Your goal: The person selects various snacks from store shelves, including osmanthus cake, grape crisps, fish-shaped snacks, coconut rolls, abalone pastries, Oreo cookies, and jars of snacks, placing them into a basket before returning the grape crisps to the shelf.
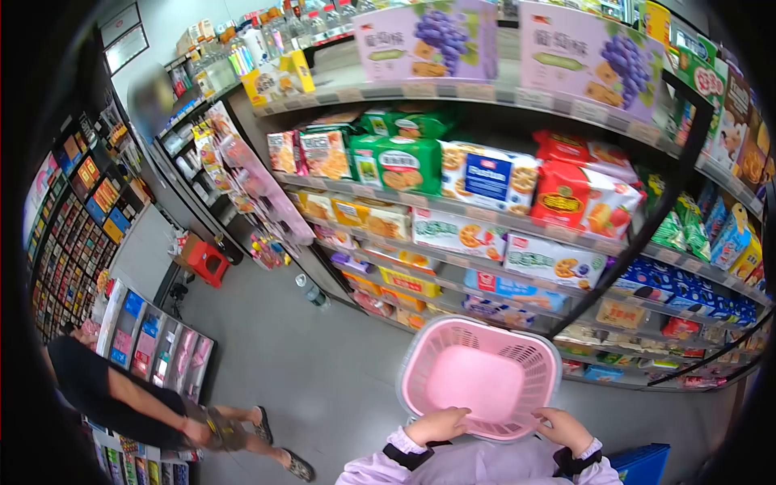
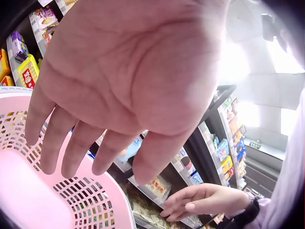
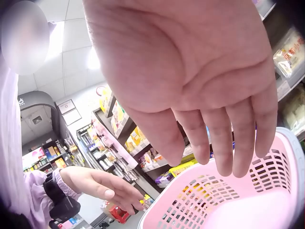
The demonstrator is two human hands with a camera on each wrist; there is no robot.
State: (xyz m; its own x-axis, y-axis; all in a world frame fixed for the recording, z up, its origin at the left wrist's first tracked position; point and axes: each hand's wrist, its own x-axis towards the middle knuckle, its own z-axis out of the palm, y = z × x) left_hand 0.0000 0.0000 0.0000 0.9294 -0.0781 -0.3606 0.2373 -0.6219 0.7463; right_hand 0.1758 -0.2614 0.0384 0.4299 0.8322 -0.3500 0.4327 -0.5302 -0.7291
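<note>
A pink plastic basket (image 1: 478,325) with slotted walls hangs in front of me, and nothing shows inside it. My left hand (image 1: 440,424) lies at its near rim, fingers straight and spread. My right hand (image 1: 564,427) lies at the near rim on the other side, also with its fingers out. In the left wrist view the left hand's (image 2: 119,86) fingers reach over the basket's (image 2: 81,195) edge, and the right hand (image 2: 205,202) shows beyond, relaxed. In the right wrist view the right hand's (image 3: 190,71) fingers hang over the basket (image 3: 205,200), with the left hand (image 3: 100,186) further off. Whether any finger hooks under the rim is hidden.
Shelves of biscuit and snack boxes (image 1: 485,178) run along the right of the aisle. Another person (image 1: 145,404) stands at the lower left by a display rack (image 1: 153,343). A red stool (image 1: 208,260) sits far down the grey floor (image 1: 307,364). A blue crate (image 1: 643,465) is at my right.
</note>
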